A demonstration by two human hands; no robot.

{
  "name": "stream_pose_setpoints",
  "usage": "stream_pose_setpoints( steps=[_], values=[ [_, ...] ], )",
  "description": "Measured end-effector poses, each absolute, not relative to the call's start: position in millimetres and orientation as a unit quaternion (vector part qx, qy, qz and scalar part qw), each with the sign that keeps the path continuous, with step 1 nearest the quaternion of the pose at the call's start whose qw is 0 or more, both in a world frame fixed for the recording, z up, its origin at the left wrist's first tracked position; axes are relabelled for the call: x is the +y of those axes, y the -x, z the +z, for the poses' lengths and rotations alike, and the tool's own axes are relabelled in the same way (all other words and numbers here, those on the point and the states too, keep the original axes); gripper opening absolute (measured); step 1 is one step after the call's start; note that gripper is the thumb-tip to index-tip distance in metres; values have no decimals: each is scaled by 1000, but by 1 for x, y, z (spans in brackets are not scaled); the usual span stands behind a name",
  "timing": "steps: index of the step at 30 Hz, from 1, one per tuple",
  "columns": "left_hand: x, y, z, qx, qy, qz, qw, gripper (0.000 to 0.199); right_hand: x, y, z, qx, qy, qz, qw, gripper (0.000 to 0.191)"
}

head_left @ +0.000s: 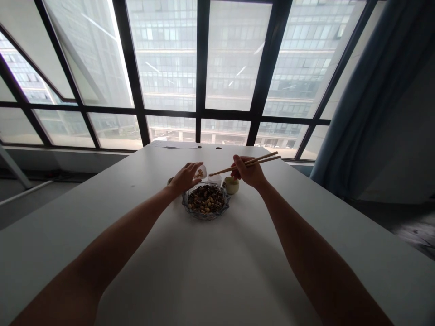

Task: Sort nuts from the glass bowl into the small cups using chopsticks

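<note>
My left hand [185, 176] is curled around a small clear cup [203, 171] with a few light-coloured pieces inside; the cup is tilted. My right hand [247, 171] grips a pair of wooden chopsticks [261, 159], their tips close together beside the cup, pointing left. What the tips hold, if anything, is too small to tell. Just below both hands sits a clear glass bowl [206, 216] with a scalloped rim. Dark seeds [200, 194] and pale round nuts [208, 206] fill it.
Behind the bowl stands a whitish small cup [215, 179]. A pale green cup [231, 185] is right of it, and another small vessel [170, 180] is partly hidden by my left hand. All rest on a white table [217, 271]. Windows and a blue curtain [353, 108] lie beyond.
</note>
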State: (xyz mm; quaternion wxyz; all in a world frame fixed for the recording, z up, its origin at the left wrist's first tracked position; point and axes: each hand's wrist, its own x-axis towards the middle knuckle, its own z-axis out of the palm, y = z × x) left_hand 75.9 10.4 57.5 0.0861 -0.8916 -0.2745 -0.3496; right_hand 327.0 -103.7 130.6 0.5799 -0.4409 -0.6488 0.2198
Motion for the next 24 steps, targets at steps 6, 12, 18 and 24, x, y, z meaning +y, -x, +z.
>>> stream_pose_setpoints(
  steps=[6, 12, 18, 24],
  values=[
    [7, -78, 56, -280, 887, -358, 79, 69, -96, -320, 120, -637, 433, 223, 598, 64],
    [4, -79, 58, -280, 891, -349, 77, 65, -79, -302, 85, -685, 428, 231, 543, 57],
    [8, -80, 59, -350, 883, -307, 55, 61, -88, -307, 99, -655, 443, 182, 584, 62],
    [18, -81, 56, -459, 854, -245, -6, 61, -94, -310, 107, -714, 475, 179, 482, 62]
  ],
)
